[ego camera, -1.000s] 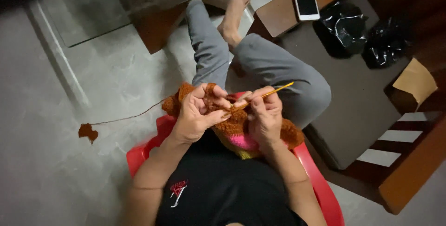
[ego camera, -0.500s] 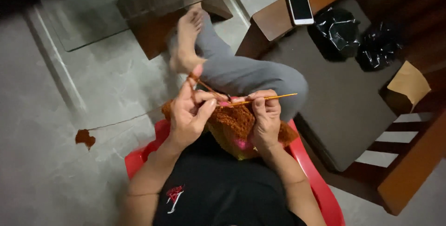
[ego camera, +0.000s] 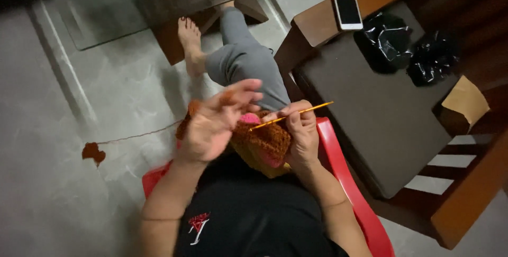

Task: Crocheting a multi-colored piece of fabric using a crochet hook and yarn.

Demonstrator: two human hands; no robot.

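Change: the left hand [ego camera: 214,125] has lifted off the work, fingers now spread and blurred; the raised foot has gone down to the floor
Crochet piece [ego camera: 264,143]: orange-brown with pink and yellow, on the lap, between the hands and against the right
Right hand [ego camera: 301,132]: clenched on the yellow crochet hook [ego camera: 293,114]
Left hand: released, grasping nothing
Yarn [ego camera: 92,152]: small brown clump on the floor, well left
Packages: two crumpled black bags [ego camera: 410,51] on the dark seat cushion, a tan paper piece [ego camera: 465,101] beside them
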